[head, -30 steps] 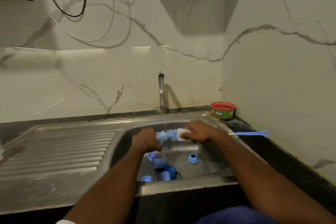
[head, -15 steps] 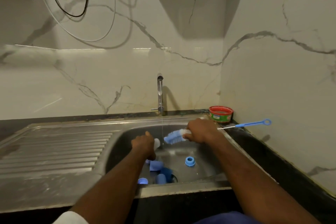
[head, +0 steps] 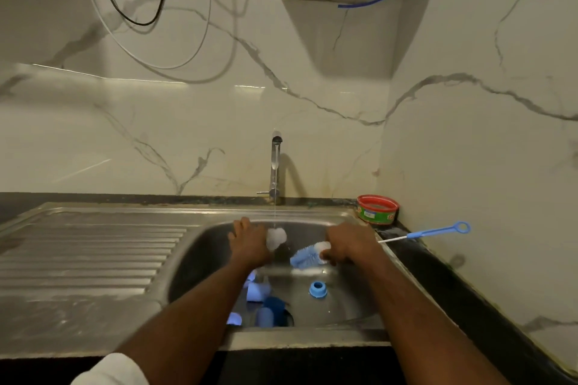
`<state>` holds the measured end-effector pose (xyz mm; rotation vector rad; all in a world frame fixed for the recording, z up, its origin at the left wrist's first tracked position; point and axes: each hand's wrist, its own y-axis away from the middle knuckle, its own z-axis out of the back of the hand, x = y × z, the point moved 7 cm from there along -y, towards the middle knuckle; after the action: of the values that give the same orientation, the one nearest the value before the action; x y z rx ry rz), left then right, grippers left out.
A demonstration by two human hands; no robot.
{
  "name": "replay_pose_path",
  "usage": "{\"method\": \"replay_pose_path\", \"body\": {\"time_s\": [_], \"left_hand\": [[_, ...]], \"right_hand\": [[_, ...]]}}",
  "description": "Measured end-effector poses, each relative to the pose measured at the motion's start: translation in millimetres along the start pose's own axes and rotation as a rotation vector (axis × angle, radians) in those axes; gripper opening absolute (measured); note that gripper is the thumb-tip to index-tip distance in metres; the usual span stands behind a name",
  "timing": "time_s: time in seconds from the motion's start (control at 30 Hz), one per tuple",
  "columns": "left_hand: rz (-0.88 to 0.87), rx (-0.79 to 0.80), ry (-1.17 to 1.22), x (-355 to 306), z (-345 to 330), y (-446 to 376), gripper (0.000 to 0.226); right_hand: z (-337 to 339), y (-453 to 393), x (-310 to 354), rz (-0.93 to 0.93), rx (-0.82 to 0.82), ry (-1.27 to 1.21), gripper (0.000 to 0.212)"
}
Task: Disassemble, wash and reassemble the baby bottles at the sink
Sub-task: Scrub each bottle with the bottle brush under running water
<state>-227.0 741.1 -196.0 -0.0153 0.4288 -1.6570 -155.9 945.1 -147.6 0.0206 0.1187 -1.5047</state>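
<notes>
A: Head view: left hand point(head: 250, 244) grip wrapped round a small clear bottle part point(head: 276, 237), right under the thin stream from the steel tap point(head: 275, 166).

B: Right hand point(head: 350, 247) grip clenched on the blue-bristled bottle brush point(head: 305, 256), over the steel sink point(head: 359, 297). Blue plastic ring point(head: 318, 289) lying on the basin floor.

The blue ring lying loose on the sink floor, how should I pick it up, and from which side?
Pinch the blue ring by its outer rim, coming straight down from above. It lies flat, hole upward, apart from the other blue parts by the drain, so its sides look free. It is likely wet.
</notes>
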Motion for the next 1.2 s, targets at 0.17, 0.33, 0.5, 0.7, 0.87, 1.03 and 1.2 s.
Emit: {"method": "replay_pose_path", "body": {"time_s": [0.17,0.33,0.5,0.7,0.87,1.03,1.2], "left_hand": [[0.192,-0.193,0.609,-2.9,9.5,-26.2,0.065],[0.193,-0.109,0.775,-23.9,-13.0,-29.3,0.056],[0.148,-0.111,0.747,-9.0,-6.6,-27.6,0.054],[0.146,-0.099,0.766,0.1,0.0,-29.2,0.056],[0.112,-0.11,0.73,-8.0,1.2,-28.6,0.059],[0.127,-0.111,0.724,-6.2,1.0,-27.6,0.057],[0.133,-0.138,0.754,-6.0,6.1,-24.3,0.057]], "right_hand": [[-11.1,-2.0,0.8,-0.032,0.069,-0.141,0.021],[-15.5,-2.1,2.5,-0.02,0.136,-0.131,0.027],[-21.4,-3.4,4.1,-0.027,0.17,-0.155,0.028],[-29.4,-3.4,9.8,-0.053,0.187,-0.247,0.025],[-32.8,-3.3,11.0,-0.049,0.205,-0.269,0.022],[-40.4,-6.9,12.7,-0.056,0.248,-0.292,0.031],[-42.8,-7.8,13.7,-0.052,0.267,-0.319,0.034]]}}
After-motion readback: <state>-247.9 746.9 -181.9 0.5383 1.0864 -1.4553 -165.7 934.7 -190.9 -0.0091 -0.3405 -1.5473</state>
